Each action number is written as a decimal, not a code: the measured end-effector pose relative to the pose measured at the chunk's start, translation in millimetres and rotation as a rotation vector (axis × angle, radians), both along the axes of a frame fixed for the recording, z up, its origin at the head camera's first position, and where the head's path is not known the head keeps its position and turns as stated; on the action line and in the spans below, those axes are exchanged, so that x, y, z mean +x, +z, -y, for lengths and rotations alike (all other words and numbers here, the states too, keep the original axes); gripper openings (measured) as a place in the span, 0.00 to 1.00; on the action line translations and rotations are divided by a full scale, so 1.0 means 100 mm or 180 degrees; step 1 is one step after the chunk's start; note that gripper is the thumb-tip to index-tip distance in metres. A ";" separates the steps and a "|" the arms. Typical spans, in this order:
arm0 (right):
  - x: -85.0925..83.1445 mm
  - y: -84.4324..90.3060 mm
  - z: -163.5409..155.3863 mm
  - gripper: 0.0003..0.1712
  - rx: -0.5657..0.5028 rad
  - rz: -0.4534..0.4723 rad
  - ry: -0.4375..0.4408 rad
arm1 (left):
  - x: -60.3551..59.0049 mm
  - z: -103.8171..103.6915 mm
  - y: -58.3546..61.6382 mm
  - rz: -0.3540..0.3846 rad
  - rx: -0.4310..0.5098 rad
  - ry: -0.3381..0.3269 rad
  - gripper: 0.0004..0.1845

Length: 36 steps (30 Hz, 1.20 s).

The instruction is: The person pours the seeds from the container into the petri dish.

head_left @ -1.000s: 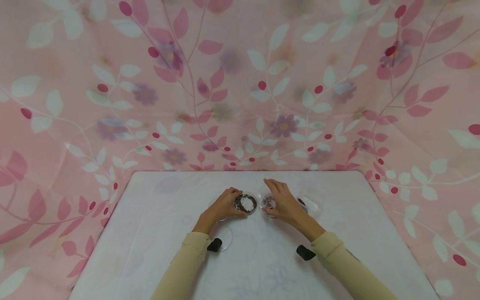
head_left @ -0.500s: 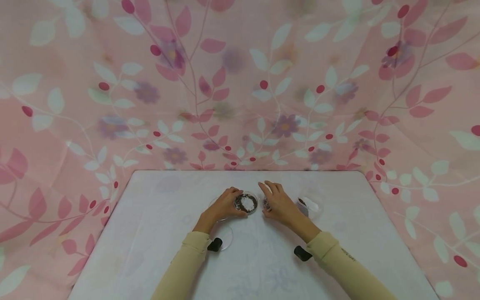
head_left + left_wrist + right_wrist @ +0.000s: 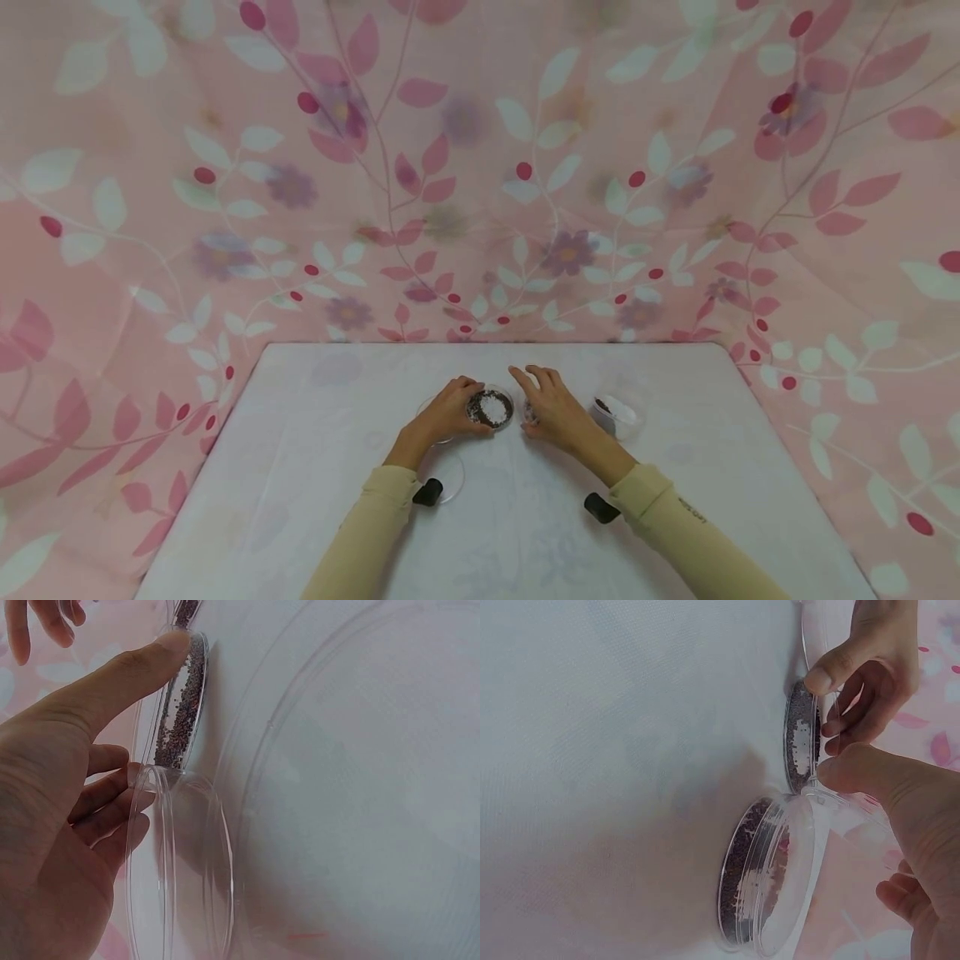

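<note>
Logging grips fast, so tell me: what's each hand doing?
Left hand: grips the seed dish.
Right hand: holds a clear lid.

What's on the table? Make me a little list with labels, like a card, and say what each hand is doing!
Table: white top, pink flowered cloth behind.
Left hand: grips the rim of a clear round dish of dark seeds with a white patch in the middle.
Right hand: holds a clear lid tilted over a second dish of dark seeds.
Also there: an empty clear dish by the left wrist, and a small dish further right.
</note>
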State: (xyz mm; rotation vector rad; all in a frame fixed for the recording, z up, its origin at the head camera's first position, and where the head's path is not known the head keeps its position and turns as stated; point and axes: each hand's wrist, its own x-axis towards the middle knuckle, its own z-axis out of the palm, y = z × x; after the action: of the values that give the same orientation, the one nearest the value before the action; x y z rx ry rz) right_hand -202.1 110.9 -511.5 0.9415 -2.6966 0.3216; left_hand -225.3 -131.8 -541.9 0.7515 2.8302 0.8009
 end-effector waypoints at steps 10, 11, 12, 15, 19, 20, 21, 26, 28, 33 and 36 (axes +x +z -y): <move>-0.01 0.00 0.02 0.62 -0.0144 0.0159 0.0107 | 0.01 0.01 0.03 -0.0016 0.0015 0.0008 0.47; -0.02 0.01 0.03 0.61 -0.0150 0.0180 0.0118 | 0.01 0.00 0.03 -0.0002 0.0036 0.0006 0.47; -0.02 0.01 0.03 0.61 -0.0166 0.0197 0.0133 | 0.01 0.00 0.04 0.0012 0.0053 0.0001 0.47; -0.02 0.02 0.05 0.61 -0.0212 0.0226 0.0168 | 0.02 0.00 0.02 0.0012 0.0056 -0.0024 0.47; -0.02 0.02 0.08 0.62 -0.0271 0.0223 0.0188 | 0.01 -0.01 -0.01 -0.0022 -0.0003 -0.0046 0.47; -0.02 0.02 0.08 0.62 -0.0290 0.0218 0.0196 | 0.01 -0.01 -0.01 -0.0012 -0.0010 -0.0043 0.47; -0.02 0.01 0.08 0.62 -0.0294 0.0208 0.0203 | 0.01 -0.01 -0.01 0.0016 -0.0005 -0.0033 0.47; -0.03 -0.01 0.09 0.63 -0.0373 0.0165 0.0306 | 0.02 -0.03 -0.02 0.0078 0.0001 -0.0029 0.47; -0.04 -0.02 0.09 0.63 -0.0414 0.0118 0.0372 | 0.03 -0.03 -0.02 0.0047 0.0005 -0.0050 0.47; -0.06 -0.02 0.09 0.59 -0.0450 -0.0053 0.0481 | 0.03 -0.05 -0.02 -0.0028 0.0021 -0.0089 0.46; -0.06 -0.03 0.10 0.57 -0.0476 -0.0076 0.0498 | 0.03 -0.05 -0.02 -0.0028 0.0041 -0.0092 0.46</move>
State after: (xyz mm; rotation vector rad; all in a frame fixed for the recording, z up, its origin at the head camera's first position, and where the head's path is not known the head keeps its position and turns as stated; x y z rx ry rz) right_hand -208.5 101.3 -514.2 1.1054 -2.5414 0.5323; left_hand -222.3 -126.6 -544.0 0.7979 2.8178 0.8145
